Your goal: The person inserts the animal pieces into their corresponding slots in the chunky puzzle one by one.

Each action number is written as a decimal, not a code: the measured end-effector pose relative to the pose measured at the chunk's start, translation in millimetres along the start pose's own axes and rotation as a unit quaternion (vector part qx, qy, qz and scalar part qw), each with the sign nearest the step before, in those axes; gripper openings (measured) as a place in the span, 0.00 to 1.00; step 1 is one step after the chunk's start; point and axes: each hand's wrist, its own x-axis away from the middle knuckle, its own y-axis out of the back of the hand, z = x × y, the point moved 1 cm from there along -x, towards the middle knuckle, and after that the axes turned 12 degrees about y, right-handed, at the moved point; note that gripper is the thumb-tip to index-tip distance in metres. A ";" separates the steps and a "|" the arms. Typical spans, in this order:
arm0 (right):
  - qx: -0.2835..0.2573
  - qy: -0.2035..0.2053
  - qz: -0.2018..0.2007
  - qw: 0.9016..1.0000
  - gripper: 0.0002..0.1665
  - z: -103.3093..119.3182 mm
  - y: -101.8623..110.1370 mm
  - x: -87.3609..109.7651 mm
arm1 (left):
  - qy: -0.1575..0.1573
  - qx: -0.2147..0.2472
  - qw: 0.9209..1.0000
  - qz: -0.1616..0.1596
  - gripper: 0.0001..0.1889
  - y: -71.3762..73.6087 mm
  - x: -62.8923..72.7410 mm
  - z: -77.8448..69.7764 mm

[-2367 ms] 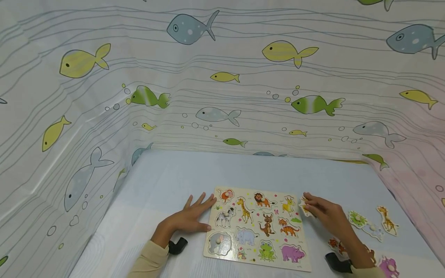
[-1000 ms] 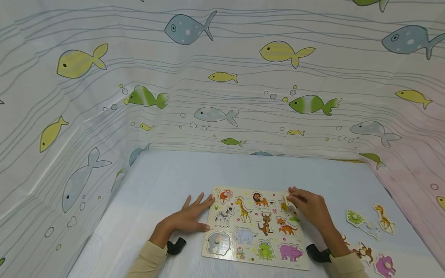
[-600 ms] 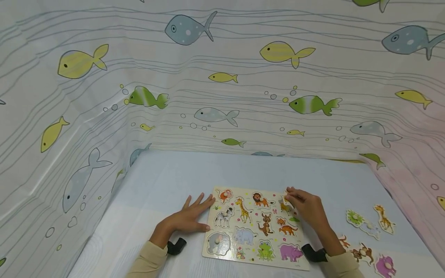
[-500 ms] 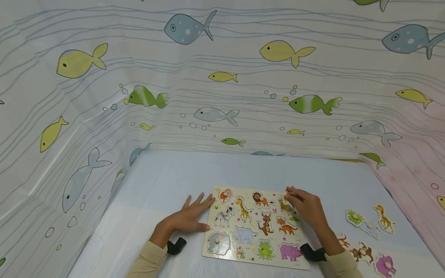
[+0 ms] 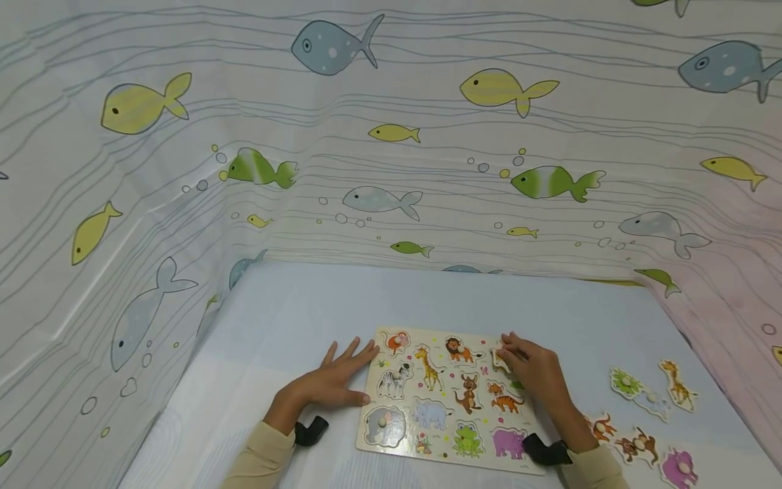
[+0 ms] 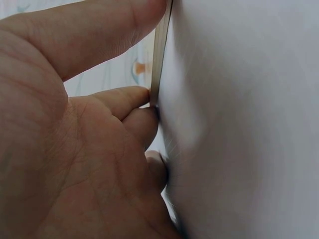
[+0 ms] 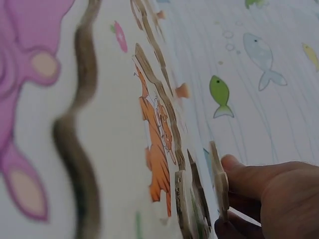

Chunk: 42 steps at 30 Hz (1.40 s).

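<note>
A wooden animal puzzle board (image 5: 421, 337) lies on the table. My left hand (image 5: 326, 388) rests at its left edge, fingers spread and straight. In the left wrist view, that hand (image 6: 84, 144) has its fingertips against the board's edge (image 6: 160, 55). My right hand (image 5: 540, 373) pinches a small puzzle piece (image 5: 499, 358) over the goat-like picture at the upper right. Seen from the right wrist, the piece (image 7: 219, 180) is edge-on between thumb and fingers, slightly above the board; its printed face is hidden. Knobbed monkey (image 5: 397, 341), lion (image 5: 462, 350) and grey (image 5: 385, 426) pieces sit in the board.
Loose pieces lie right of the board: a frog (image 5: 626, 383), a pale blue piece (image 5: 653, 405), a giraffe (image 5: 678, 386), a tiger (image 5: 601, 429), a kangaroo (image 5: 638, 445) and a purple hippo (image 5: 679, 467). A fish-print curtain (image 5: 452, 170) surrounds the table (image 5: 330, 299).
My right hand has carried the piece left from beside the board to over the goat-like picture, then slightly lower, covering more of it. My left hand stays at the board's left edge.
</note>
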 end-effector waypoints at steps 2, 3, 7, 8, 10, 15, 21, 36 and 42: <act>0.004 0.005 -0.001 1.000 0.07 -2.1 -1.1 1.3 | -0.001 -0.006 1.000 0.000 0.49 0.0 -0.5 0.5; 0.008 0.008 -0.001 1.000 0.07 -3.1 -1.8 1.9 | 0.000 -0.005 1.000 0.000 0.49 0.2 -0.6 0.5; 0.011 0.007 0.004 1.000 0.08 -5.6 -3.6 4.0 | -0.001 -0.003 1.000 0.000 0.49 0.6 -0.7 0.3; 0.014 0.005 0.006 1.000 0.08 -6.0 -4.0 4.6 | -0.002 0.000 1.000 -0.001 0.49 0.5 -0.7 0.3; 0.023 0.006 0.012 1.000 0.07 -6.2 -4.6 5.5 | -0.002 0.001 1.000 0.001 0.49 0.3 -0.6 0.2; 0.039 0.013 0.023 0.999 0.06 -5.2 -4.6 6.9 | -0.007 0.003 1.000 0.003 0.49 -0.3 -0.4 0.5; 0.041 0.021 0.024 0.999 0.08 -3.6 -3.1 6.9 | -0.007 -0.001 1.000 0.002 0.50 -0.3 -1.0 0.9; 0.053 0.017 0.035 0.998 0.11 1.4 -1.2 6.2 | -0.012 -0.004 1.000 -0.002 0.49 1.1 -1.0 0.2; 0.050 0.018 0.036 0.998 0.12 3.5 -1.1 5.4 | -0.006 -0.003 1.000 0.000 0.49 0.5 -1.3 1.1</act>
